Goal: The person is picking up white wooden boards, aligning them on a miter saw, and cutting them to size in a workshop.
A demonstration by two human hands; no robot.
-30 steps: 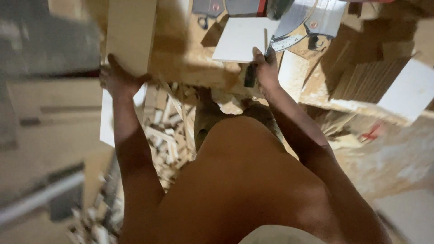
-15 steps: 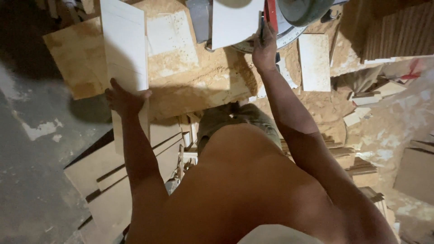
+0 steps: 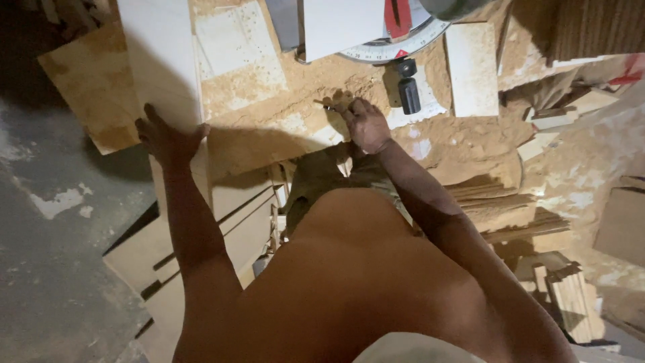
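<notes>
Left hand (image 3: 164,138) flat on long pale board (image 3: 161,60), sawdust-dusted

One head-worn camera looks steeply down, close over the sawdust-covered bench (image 3: 349,81).

One marking belongs to the saw table (image 3: 420,35) at the top edge of the sawdust-covered bench (image 3: 316,84), right of centre. It is a curved scale band (image 3: 373,56), a pale grey arc along the table's round rim, printed with fine dark tick marks. A small red pointer (image 3: 401,54) sits at the arc's lowest point, and a narrow red strip (image 3: 396,13) runs up from it toward the top edge. At the bench's far right edge lies a red-and-white printed scrap (image 3: 628,70), too blurred to tell label from packaging.
</notes>
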